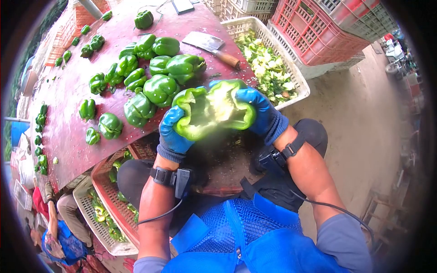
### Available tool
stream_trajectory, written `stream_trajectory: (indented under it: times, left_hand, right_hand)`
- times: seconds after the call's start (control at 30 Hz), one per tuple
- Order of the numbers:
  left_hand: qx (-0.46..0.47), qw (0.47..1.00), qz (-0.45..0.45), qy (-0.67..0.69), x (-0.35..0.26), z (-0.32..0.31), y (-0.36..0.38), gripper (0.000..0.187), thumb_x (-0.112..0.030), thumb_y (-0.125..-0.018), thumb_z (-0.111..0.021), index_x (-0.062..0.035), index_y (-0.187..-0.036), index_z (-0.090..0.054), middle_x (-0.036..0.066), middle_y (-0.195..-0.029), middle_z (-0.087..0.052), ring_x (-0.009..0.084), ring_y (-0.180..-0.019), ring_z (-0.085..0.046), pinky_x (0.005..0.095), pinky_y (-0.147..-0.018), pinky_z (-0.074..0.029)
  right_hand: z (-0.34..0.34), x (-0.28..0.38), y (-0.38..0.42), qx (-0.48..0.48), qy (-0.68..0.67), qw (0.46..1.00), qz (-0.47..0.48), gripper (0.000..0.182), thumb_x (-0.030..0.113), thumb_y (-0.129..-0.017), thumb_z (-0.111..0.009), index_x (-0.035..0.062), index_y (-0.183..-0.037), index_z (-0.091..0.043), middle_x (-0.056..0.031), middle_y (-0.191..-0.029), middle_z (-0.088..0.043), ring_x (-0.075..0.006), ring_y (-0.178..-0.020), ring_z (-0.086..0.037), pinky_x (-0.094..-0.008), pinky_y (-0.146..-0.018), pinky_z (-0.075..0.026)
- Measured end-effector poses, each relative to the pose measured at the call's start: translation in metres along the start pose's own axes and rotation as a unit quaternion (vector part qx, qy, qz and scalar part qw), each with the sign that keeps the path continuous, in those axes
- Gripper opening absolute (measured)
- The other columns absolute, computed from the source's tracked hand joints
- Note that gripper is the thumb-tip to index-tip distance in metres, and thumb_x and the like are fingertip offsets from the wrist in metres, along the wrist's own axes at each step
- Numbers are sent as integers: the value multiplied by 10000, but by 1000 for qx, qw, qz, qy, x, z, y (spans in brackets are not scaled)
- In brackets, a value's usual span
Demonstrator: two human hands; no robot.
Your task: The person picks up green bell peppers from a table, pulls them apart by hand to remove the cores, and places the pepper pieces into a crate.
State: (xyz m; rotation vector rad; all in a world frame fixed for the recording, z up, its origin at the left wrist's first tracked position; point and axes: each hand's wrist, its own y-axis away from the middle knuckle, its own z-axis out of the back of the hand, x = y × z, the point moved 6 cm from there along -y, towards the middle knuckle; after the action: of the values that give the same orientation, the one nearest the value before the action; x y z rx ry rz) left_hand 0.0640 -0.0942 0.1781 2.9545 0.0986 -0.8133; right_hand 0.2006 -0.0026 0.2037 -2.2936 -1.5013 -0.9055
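Observation:
A green bell pepper point(195, 119), split open with its pale inside and seeds facing me, is held up in front of my lap. My left hand point(173, 132), in a blue glove, grips its left half. Around the right half my right hand point(261, 111), gloved the same way, is closed. Whether the two halves are still joined is hard to tell. Beyond the hands, several whole green peppers point(161, 90) lie on the red table point(68, 132). A cleaver point(205, 41) with a wooden handle rests flat near the table's right edge.
A white crate point(298, 86) of pepper scraps stands right of the table, with stacked red crates point(309, 34) behind it. Below the table's near edge are a red crate point(107, 195) and a white crate point(86, 204) holding pepper pieces. Another person point(68, 227) sits at lower left.

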Motion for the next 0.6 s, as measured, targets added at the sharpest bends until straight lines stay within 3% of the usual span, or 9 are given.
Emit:
stream_trajectory:
  times: [0.13,0.2,0.27,0.4,0.43,0.47,0.53,0.57,0.6]
  left_hand:
    - [-24,997,-3,-80,-3,-6,-2,621,-301,-844,-550,28,-1364,-461,181,-1371,-518,327,-1228,-532,489,-1066,-415]
    - [-14,996,-4,-88,-10,-7,-1,563,-236,-845,-576,-7,-1353,-490,141,-1317,-550,263,-1199,-536,446,-1063,-419]
    - [28,986,12,-165,-20,-17,7,536,-198,-848,-586,5,-1337,-506,130,-1268,-579,238,-1138,-570,388,-1012,-455]
    - [4,981,63,-185,-21,-21,14,496,-192,-859,-604,9,-1307,-537,99,-1151,-635,191,-982,-625,330,-903,-506]
    - [-43,950,53,-305,-25,-21,19,546,-264,-817,-616,57,-1256,-563,121,-1140,-641,201,-981,-620,322,-901,-496]
    - [-57,949,48,-307,-34,-22,29,546,-264,-817,-616,57,-1256,-563,121,-1140,-641,201,-981,-620,322,-901,-496]
    - [-83,940,40,-329,-58,-24,52,549,-283,-817,-631,56,-1246,-575,107,-1085,-647,179,-934,-619,307,-848,-511]
    - [-131,924,-6,-359,-77,-32,69,549,-293,-822,-635,45,-1251,-575,93,-1039,-641,163,-898,-613,295,-802,-519]
    - [-150,848,-78,-503,-106,-36,86,545,-305,-830,-633,33,-1254,-576,92,-1025,-638,168,-894,-615,297,-780,-526]
  right_hand:
    - [-5,10,1,3,39,999,-16,443,238,-892,-540,41,-1288,-536,-90,-1142,-630,-173,-1013,-632,-357,-889,-535]
    - [-5,21,1,-5,242,970,19,454,286,-878,-562,19,-1245,-577,-76,-1095,-646,-149,-971,-626,-311,-869,-518]
    - [1,23,-1,13,281,959,19,496,335,-865,-568,7,-1236,-603,-59,-1062,-655,-126,-932,-611,-282,-844,-501]
    - [-3,29,0,17,360,933,7,462,266,-839,-647,24,-1231,-606,-41,-1036,-662,-108,-907,-615,-257,-812,-499]
    - [-3,28,0,6,408,913,-6,451,240,-830,-678,31,-1223,-609,-33,-1022,-664,-101,-899,-616,-249,-798,-498]
    - [-8,27,0,19,403,915,-13,451,240,-830,-678,31,-1223,-609,-33,-1022,-664,-101,-899,-616,-249,-798,-498]
    - [-1,25,3,-61,443,891,-72,427,201,-820,-713,40,-1203,-613,-20,-996,-664,-92,-880,-614,-237,-768,-495]
    - [0,25,1,-46,407,912,-13,405,217,-838,-700,41,-1192,-614,-18,-1000,-661,-91,-883,-614,-240,-767,-496]
    - [11,24,-3,-53,415,908,2,401,224,-841,-694,35,-1185,-613,-25,-1014,-663,-101,-911,-616,-249,-809,-496]
